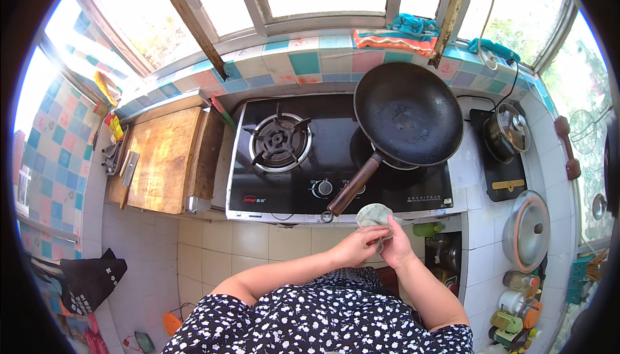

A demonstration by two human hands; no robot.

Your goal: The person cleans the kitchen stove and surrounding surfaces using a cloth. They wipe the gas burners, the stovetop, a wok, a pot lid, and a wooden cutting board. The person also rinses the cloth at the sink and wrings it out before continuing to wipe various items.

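Observation:
In front of the stove's near edge, both my hands are together on a pale grey-green cloth (pixel 374 214), its rounded top spread above the fingers and a loose end hanging below. My left hand (pixel 360 245) has its fingers closed over the lower part of it. My right hand (pixel 398 243) grips the right side, thumb up. Just beyond them, the wooden handle of a dark wok (pixel 410 118) points toward me. The wok rests over the right burner of the black gas stove (pixel 303 189) and looks bare inside.
Left of the stove, a cleaver (pixel 130 172) lies on a wooden chopping board (pixel 161 160). To the right stand a lidded pot (pixel 507 133) on a black hob (pixel 500 183), a large lidded pan (pixel 526 231) and several jars (pixel 516 282). Folded towels (pixel 397 41) lie on the window ledge.

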